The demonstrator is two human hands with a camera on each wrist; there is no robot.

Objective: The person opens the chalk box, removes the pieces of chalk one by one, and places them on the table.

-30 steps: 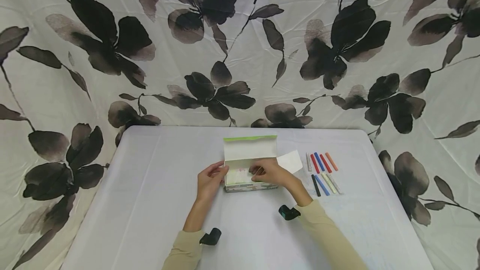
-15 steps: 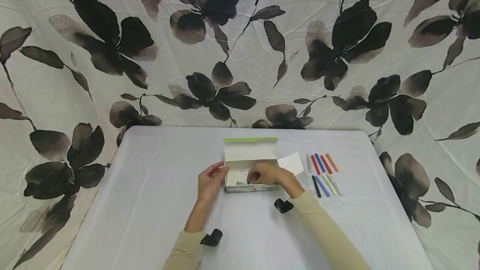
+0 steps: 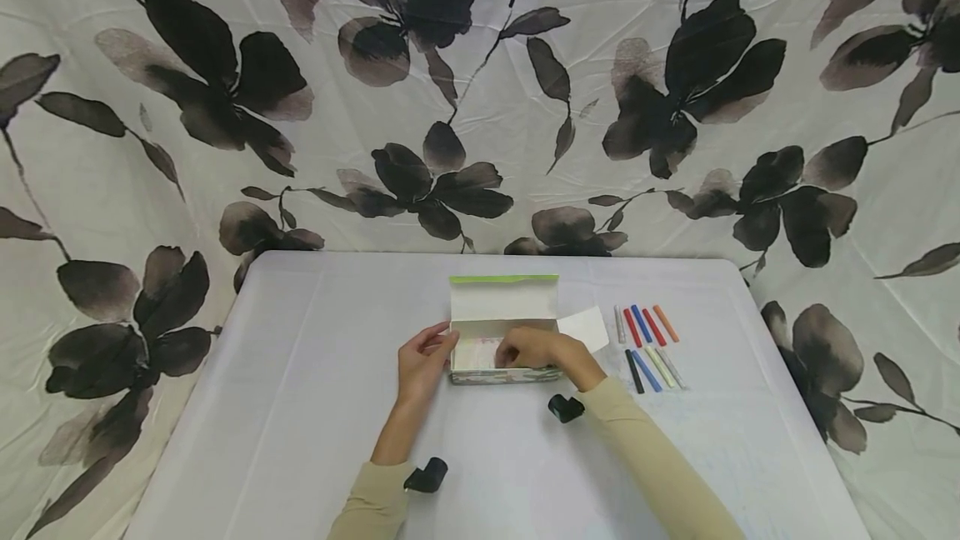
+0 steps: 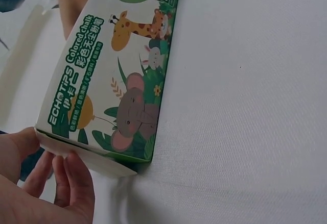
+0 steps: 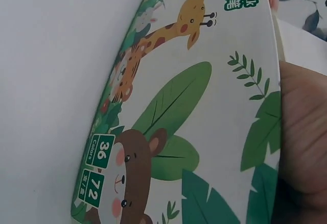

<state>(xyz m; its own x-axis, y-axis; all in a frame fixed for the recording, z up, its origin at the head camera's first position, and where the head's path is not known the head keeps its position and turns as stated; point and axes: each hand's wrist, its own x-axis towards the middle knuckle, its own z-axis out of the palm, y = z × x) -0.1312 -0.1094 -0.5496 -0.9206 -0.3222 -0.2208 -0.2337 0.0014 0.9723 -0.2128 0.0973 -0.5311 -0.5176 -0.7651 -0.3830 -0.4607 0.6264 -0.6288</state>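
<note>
An open coloured chalk box (image 3: 504,376), printed with cartoon animals, sits mid-table, its white lid (image 3: 504,298) with a green edge raised at the back. My left hand (image 3: 424,363) holds the box's left end. In the left wrist view, its thumb and fingers (image 4: 76,183) pinch the end by the corner. My right hand (image 3: 532,348) reaches into the box from the right with bent fingers. The front wall and the hand itself hide its fingertips, so whether they hold anything does not show. In the right wrist view, the box's printed front (image 5: 173,101) covers most of that hand.
Right of the box lie two rows of chalk sticks (image 3: 647,357) in red, blue, orange, black and pale colours. A white side flap (image 3: 585,328) sticks out from the box's right end. Behind the white table (image 3: 315,298) hangs a floral cloth (image 3: 480,107).
My right hand has moved slightly left and deeper into the box. A small green piece seen by its fingers half a second ago is out of sight. My left hand stays at the box's end.
</note>
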